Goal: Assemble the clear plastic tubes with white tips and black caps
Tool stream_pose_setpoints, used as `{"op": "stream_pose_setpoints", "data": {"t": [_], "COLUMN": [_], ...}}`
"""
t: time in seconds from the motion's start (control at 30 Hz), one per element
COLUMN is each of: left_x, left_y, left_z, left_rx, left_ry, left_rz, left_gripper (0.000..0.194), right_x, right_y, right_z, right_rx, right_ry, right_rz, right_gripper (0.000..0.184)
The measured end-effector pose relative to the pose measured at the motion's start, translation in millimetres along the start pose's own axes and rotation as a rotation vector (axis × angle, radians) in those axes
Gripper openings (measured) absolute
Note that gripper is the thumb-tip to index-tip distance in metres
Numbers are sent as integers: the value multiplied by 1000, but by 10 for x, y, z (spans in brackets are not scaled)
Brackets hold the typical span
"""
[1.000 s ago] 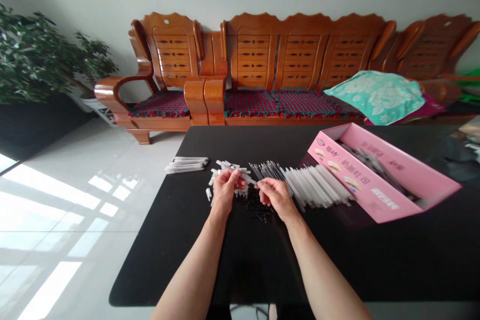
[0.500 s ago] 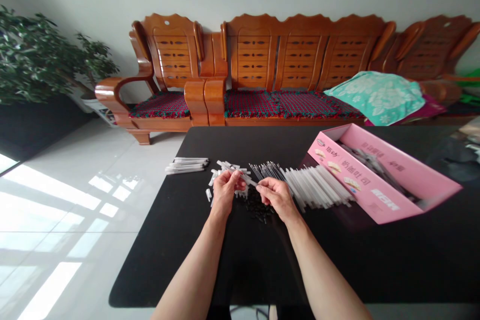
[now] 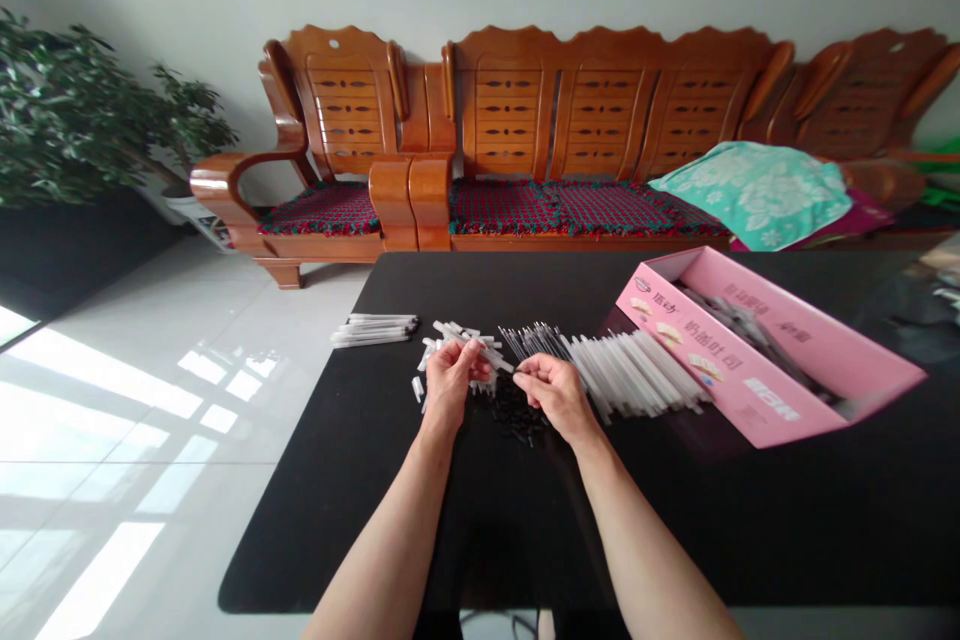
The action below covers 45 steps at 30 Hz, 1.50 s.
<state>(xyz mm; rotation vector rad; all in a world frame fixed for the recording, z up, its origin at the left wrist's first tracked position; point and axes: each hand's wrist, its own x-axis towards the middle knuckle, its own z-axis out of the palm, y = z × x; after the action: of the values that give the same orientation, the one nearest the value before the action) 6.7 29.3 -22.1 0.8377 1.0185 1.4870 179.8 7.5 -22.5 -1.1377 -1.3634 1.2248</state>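
Observation:
My left hand (image 3: 452, 378) is closed around a whitish translucent pen barrel (image 3: 504, 365), which points to the right. At the barrel's right end, my right hand (image 3: 553, 388) pinches a small dark piece, probably a black end plug; whether it touches the barrel is too small to tell. White pen caps (image 3: 448, 332) lie heaped behind and beside my left hand. Below the fingers is a pile of small black plugs (image 3: 517, 417). Dark pen refills (image 3: 531, 340) lie in a row behind my right hand, beside many whitish pen barrels (image 3: 634, 372).
A pink cardboard box (image 3: 739, 360) holding more dark and translucent pieces stands at the right. Several pens (image 3: 375, 330) lie together near the left edge of the black table (image 3: 337, 520). Beyond are a wooden sofa (image 3: 600, 110) and a plant (image 3: 97, 120).
Both hands stay almost in place. The right fingertips have shifted slightly at the barrel's right end, and the dark piece in them now shows more clearly.

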Motion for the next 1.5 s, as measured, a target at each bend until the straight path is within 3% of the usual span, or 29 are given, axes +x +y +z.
{"op": "stream_pose_setpoints", "data": {"t": [0.13,0.37,0.63,0.73,0.8,0.9,0.97,1.03,1.1,1.3,1.4,1.5], "left_x": [34,34,-5,15,63,155,196,207,191,84,21,-48], "left_y": [5,28,22,45,70,110,124,121,105,89,111,122], "left_z": [-44,-62,-13,-35,-101,-239,-306,-329,-307,-163,-97,-26], "left_rx": [-33,-55,16,-8,-75,-199,-241,-235,-207,-108,-51,12], "left_ry": [88,105,-27,2,113,338,437,457,426,209,45,-140], "left_rz": [9,35,10,34,82,145,163,168,163,109,93,69], "left_gripper": [43,41,39,37,37,38,39,40,41,38,37,37], "right_x": [1,-16,-37,-38,-29,-6,7,13,9,-38,-60,-80], "right_y": [6,3,-77,-81,-64,-36,-27,-28,-37,-92,-120,-153], "right_z": [-36,-28,5,-4,-56,-207,-323,-416,-467,-466,-415,-271], "right_rx": [-33,-429,-270,-254,-201,-146,-246,-464,-701,-1132,-1061,-699], "right_ry": [23,-37,-28,-36,17,230,392,502,512,234,274,242], "right_rz": [15,-92,-93,-95,-94,-83,-99,-136,-137,-63,-137,-230], "right_gripper": [21,17,27,25,24,23,23,23,22,23,31,34]}}
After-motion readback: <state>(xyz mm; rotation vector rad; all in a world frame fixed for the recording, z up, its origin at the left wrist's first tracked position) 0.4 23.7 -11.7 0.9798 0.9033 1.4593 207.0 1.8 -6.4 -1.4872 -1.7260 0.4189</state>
